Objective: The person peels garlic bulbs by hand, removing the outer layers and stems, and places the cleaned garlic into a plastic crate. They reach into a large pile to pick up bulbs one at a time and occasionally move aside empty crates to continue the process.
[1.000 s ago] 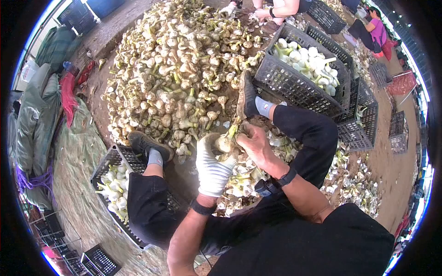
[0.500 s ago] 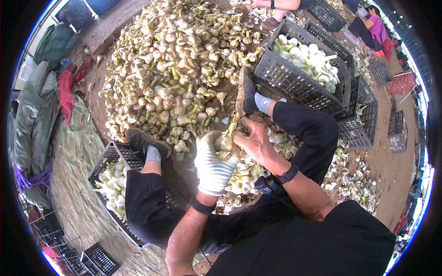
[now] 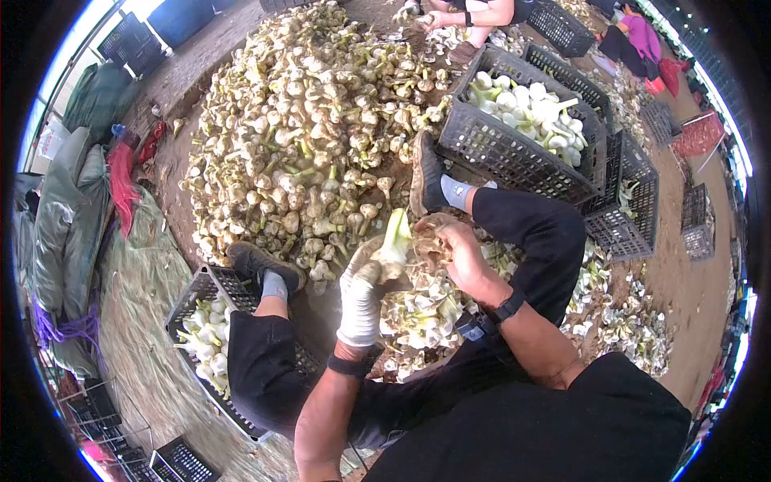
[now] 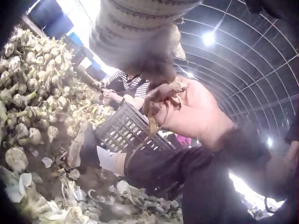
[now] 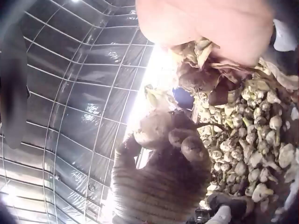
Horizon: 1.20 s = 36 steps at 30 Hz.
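Note:
In the head view my left hand [image 3: 361, 293], in a white striped glove, grips a garlic bulb [image 3: 393, 245] whose smooth pale-green stem points up and away. Just to its right, my bare right hand [image 3: 467, 259] pinches a bunch of brown, papery garlic skins [image 3: 432, 239]. The right wrist view shows the gloved fingers curled around the bulb [image 5: 153, 130], with the torn skins [image 5: 198, 77] hanging under the bare hand [image 5: 210, 28]. From the left wrist, the bare fingers hold ragged skins [image 4: 156, 102]; the bulb is hidden behind the glove [image 4: 135, 37].
A large heap of unpeeled garlic [image 3: 297, 136] lies ahead. Black crates of cleaned bulbs stand at the right [image 3: 522, 153] and by the left leg [image 3: 181, 309]. Loose peelings [image 3: 422, 321] cover the ground between the legs. Another person's hands [image 3: 434, 18] work beyond the heap.
The outer skin has come off the bulb's stem, now bare and pale green. The right hand has pulled away slightly with the skins, and the left hand has turned.

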Available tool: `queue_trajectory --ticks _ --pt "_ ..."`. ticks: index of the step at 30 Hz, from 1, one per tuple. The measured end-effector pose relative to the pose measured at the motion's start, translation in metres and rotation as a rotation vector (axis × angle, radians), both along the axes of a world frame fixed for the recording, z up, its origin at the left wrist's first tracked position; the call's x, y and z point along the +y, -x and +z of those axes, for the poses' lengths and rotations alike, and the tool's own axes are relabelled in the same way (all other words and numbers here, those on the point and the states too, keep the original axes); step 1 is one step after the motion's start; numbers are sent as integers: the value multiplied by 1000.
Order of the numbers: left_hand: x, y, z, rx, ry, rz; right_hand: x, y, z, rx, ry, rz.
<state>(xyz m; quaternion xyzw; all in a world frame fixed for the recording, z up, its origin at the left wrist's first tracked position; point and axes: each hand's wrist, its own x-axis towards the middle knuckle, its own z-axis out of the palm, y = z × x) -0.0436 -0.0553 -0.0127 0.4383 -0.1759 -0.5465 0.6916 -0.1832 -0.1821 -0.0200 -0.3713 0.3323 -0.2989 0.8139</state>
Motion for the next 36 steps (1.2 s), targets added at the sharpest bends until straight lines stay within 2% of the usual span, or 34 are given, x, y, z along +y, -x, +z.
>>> queue_trajectory --ticks 1,2,3,4,5,7,8,9,10,11,13,14,15,16,17,19,20,21,23,24,25,26,27,28,29,31,32,33,34,35,36 --pt "1 0 -2 31 3 20 0 2 1 1 -1 0" --pt "2 0 -3 -75 -9 22 0 3 3 99 129 108" --pt "2 1 -4 -74 -14 21 1 4 4 196 259 215" --pt "1 4 -4 -150 -1 47 8 -1 1 200 416 228" --pt "-1 6 -4 -224 13 72 14 -6 16 261 385 288" --pt "-1 7 -3 -277 36 41 16 -12 18 245 359 315" --pt "1 6 -3 -225 5 20 17 -14 12 243 357 318" --pt "3 6 -3 -176 -26 3 17 -17 1 134 310 251" --pt "0 14 -2 -275 62 80 19 -20 -2 26 260 185" --pt "-6 21 0 -387 106 160 22 -23 -3 25 257 187" --pt "-7 21 6 -470 68 186 28 -26 -1 31 448 80" --pt "-8 15 8 -204 54 115 25 -14 15 87 263 235" --pt "-6 2 9 60 39 44 27 -16 13 88 262 235" --pt "-5 -16 2 337 161 -184 31 -19 10 13 129 203" --pt "-4 -16 -4 334 161 -180 35 -21 7 -64 -5 172" --pt "-6 -8 -4 102 -8 -43 37 -24 5 -63 -21 136" --pt "-7 0 4 -137 -72 76 37 -25 6 -52 136 90" --pt "-3 4 10 -357 -30 109 37 -24 9 -36 290 44" --pt "-8 10 3 -665 9 273 38 -22 19 -93 287 12" --pt "-4 9 4 -430 8 192 36 -20 20 -62 169 43" --pt "1 1 4 -96 -19 89 35 -20 21 -34 52 76" --pt "1 -2 3 125 45 38 35 -21 16 -143 -149 93" --pt "-2 -4 4 346 107 -15 35 -22 14 -148 -148 95" --pt "-4 -12 16 274 206 -165 35 -24 13 -127 -94 76" --pt "-4 -11 12 272 206 -165 35 -25 12 -104 -41 56" --pt "-2 -7 1 -130 -82 99 35 -23 11 -56 33 41" --pt "0 -7 0 -154 -105 68 36 -22 16 53 262 31" --pt "-5 -3 -4 -331 -26 134 37 -22 18 162 491 23" --pt "-11 3 -5 -394 8 177 39 -26 10 196 805 -33" --pt "-15 6 -4 -459 43 221 40 -25 6 196 806 -33" --pt "-11 2 -1 -342 -69 185 41 -23 4 174 886 -20"
